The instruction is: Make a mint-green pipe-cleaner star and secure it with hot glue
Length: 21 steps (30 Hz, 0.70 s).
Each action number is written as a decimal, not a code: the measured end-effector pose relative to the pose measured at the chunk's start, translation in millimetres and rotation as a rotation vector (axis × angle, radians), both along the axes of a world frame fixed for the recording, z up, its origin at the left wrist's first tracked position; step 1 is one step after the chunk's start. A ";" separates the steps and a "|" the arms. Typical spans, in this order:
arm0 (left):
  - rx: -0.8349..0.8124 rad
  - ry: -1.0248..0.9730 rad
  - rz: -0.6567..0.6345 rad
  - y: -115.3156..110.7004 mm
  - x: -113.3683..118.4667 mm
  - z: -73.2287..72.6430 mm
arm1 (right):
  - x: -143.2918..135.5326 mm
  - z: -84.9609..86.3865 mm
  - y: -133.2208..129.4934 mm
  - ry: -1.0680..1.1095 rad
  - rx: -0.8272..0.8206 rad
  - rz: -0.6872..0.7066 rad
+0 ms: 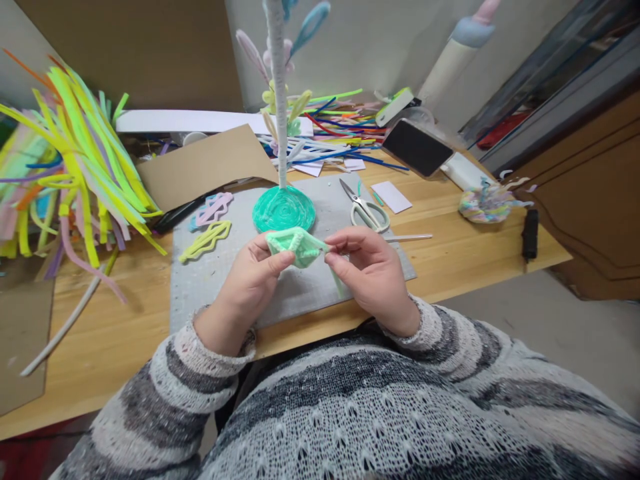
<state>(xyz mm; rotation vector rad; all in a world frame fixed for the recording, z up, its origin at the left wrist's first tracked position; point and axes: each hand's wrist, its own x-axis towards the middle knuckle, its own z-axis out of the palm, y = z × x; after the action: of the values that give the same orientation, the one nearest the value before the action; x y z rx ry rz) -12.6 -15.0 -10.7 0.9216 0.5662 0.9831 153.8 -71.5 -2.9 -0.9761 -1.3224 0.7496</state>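
Note:
Between my hands is a pale green pipe cleaner shape [300,245], bent into several connected loops. My left hand [255,270] is closed around its left side, thumb on the front. With thumb and fingertips, my right hand [367,267] pinches the shape's narrow right end, and a loose green strand hangs below. Just behind stands a round teal base [284,210] with a white wrapped stem [276,87] rising from it. Left of the base lie a yellow zigzag pipe cleaner piece [206,241] and a pink and blue one [213,210].
Scissors [367,212] lie open on the grey cutting mat [210,293], near a white card [393,197]. A big bundle of pipe cleaners [85,160] fills the left, beside cardboard [210,167]. A phone [417,147] and a pastel fuzzy piece [485,203] are at right.

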 end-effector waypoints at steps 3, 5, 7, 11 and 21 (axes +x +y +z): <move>-0.002 -0.001 -0.003 0.2 0.3 1.4 | -1.2 -0.4 -0.9 -0.025 -0.012 -0.010; -0.004 0.002 -0.003 0.1 0.4 2.3 | -1.8 -0.3 -1.5 -0.032 -0.029 -0.015; -0.004 0.002 -0.005 0.1 0.4 2.9 | -2.1 -0.6 -1.7 -0.023 -0.033 -0.013; -0.004 -0.004 -0.011 -0.1 0.3 2.8 | -2.1 -2.3 -1.6 -0.005 -0.027 0.009; 0.004 -0.019 -0.018 0.4 -0.2 1.1 | -2.2 -5.0 -1.0 -0.017 -0.025 0.020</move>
<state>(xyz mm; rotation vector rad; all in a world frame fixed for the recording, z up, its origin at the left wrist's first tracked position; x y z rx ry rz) -12.8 -14.6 -9.6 0.9185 0.5393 0.9762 151.7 -72.4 -7.9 -0.9925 -1.3423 0.7763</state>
